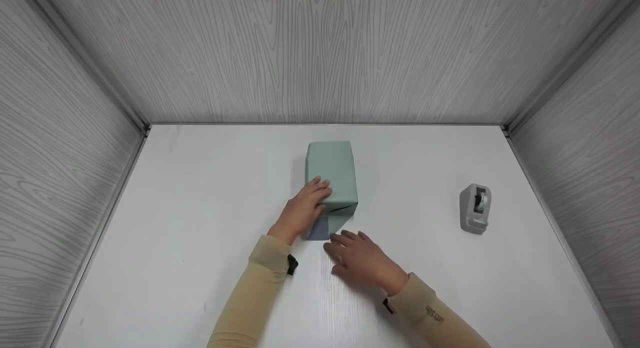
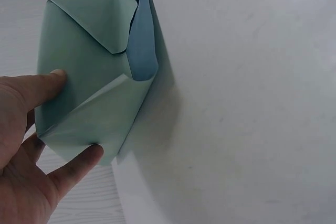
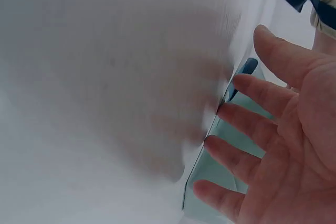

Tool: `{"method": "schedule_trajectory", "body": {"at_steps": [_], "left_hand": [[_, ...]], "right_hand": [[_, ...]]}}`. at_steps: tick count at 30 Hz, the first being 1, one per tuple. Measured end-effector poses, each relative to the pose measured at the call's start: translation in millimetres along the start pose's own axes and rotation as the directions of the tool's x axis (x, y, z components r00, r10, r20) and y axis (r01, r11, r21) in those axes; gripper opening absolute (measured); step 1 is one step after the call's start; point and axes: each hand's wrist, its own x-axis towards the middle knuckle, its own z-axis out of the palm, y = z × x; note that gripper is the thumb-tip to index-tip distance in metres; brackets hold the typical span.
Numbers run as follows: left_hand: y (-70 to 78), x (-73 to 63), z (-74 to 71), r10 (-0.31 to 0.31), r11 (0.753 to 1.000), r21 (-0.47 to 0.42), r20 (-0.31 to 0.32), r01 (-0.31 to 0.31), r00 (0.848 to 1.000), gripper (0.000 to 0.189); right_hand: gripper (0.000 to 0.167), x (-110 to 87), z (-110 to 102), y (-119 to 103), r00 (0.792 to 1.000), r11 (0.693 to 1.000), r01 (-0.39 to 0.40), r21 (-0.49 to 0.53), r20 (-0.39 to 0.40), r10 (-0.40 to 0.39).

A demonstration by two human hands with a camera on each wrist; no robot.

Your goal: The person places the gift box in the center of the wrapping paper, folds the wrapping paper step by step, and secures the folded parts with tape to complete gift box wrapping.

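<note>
So, the green wrapped package (image 1: 332,168) sits around the middle of the white table (image 1: 215,188), long axis running away from the person, with the loose paper flap (image 1: 318,230) at its near end sticking out toward them and showing a bluish inner side. Left hand (image 1: 302,205) is the nearer one: it rests right on the package, fingers fairly straight and spread over the top, thumb down by the near end. Right hand (image 1: 365,258) has its fingers extended and apart, tips just beside the flap's end, so the package lies ahead and a bit left of them. Can't tell if they're actually touching the paper. No clue what's inside the package, paper hides it. Well off to the right there's a grey tape dispenser (image 1: 468,210) with a roll of tape (image 1: 481,201) in it.
</note>
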Motion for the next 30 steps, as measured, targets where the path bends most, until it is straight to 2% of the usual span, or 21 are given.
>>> {"method": "schedule_trajectory", "body": {"at_steps": [6, 11, 15, 18, 22, 25, 30], "left_hand": [[0.2, 0.0, -0.5, 0.008, 1.0, -0.004, -0.007, -0.008, 1.0, 0.043], [-0.1, 0.7, -0.5, 0.008, 1.0, 0.006, 0.002, -0.008, 1.0, 0.043], [-0.1, 1.0, -0.3, 0.008, 1.0, 0.012, 0.007, -0.008, 1.0, 0.043], [0.3, 0.4, -0.5, 0.002, 1.0, 0.01, 0.006, -0.002, 1.0, 0.043], [1.0, -0.5, -0.9, -0.002, 1.0, 0.01, 0.007, 0.002, 1.0, 0.043], [1.2, -1.0, -0.9, -0.002, 1.0, 0.001, 0.005, 0.002, 1.0, 0.043], [0.2, -0.9, 0.1, 0.006, 1.0, -0.016, -0.004, -0.006, 1.0, 0.043]], "right_hand": [[0.05, -1.7, 0.9, -6.6, 0.999, 0.999, 0.042, -0.003, 0.007, -0.042], [0.051, -1.4, -0.7, -4.6, 0.996, 0.996, 0.088, -0.001, -0.025, -0.088], [0.053, 1.7, -6.7, 2.0, 0.993, 0.991, 0.107, 0.085, -0.053, -0.103], [0.05, 3.8, -16.0, 8.5, 0.995, 0.981, 0.074, 0.178, -0.074, -0.062], [0.04, 5.2, -29.7, 20.1, 0.989, 0.969, 0.015, 0.248, -0.146, 0.022], [0.036, 6.3, -37.0, 29.3, 0.97, 0.958, -0.019, 0.286, -0.229, 0.088], [0.036, 13.5, -40.8, 43.5, 0.92, 0.947, -0.101, 0.304, -0.333, 0.205]]}}
